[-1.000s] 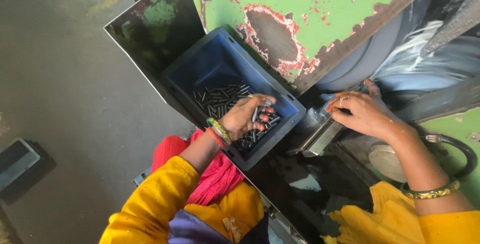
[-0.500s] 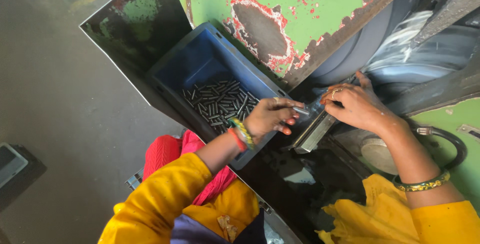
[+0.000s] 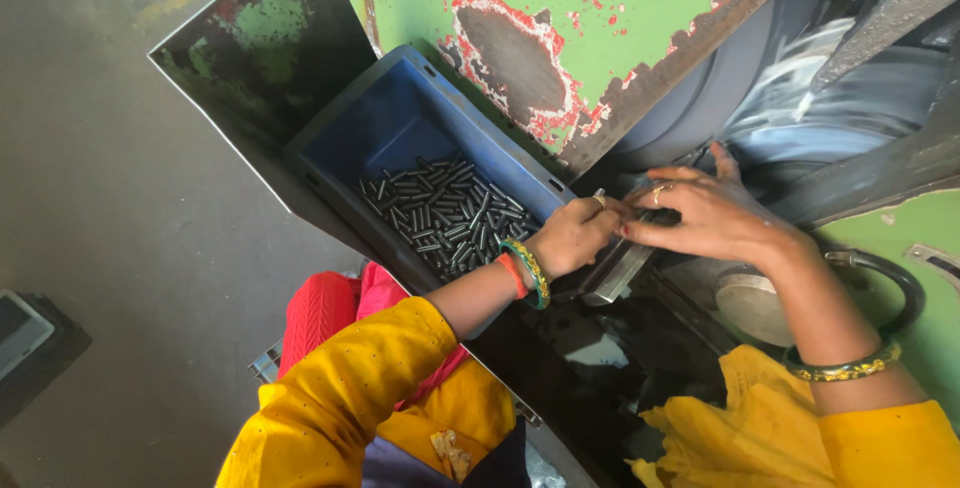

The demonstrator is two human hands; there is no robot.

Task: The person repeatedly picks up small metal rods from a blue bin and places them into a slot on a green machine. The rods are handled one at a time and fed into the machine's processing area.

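Inspecting the feed point, we find the left hand (image 3: 572, 236) clenched on a small pin (image 3: 598, 195) beside the metal chute (image 3: 622, 266); the right hand (image 3: 705, 216) steadies it, its grip hidden. Spare pins (image 3: 445, 216) lie within reach in the blue bin (image 3: 395, 133).

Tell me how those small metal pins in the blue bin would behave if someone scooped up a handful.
The metal pins look like short, smooth cylinders, so they would probably roll and slip out of a loose grip. Being metal, they are likely stiff and heavy for their size. They lie loose and criss-crossed in the blue bin, so a push would probably scatter them rather than move them together.
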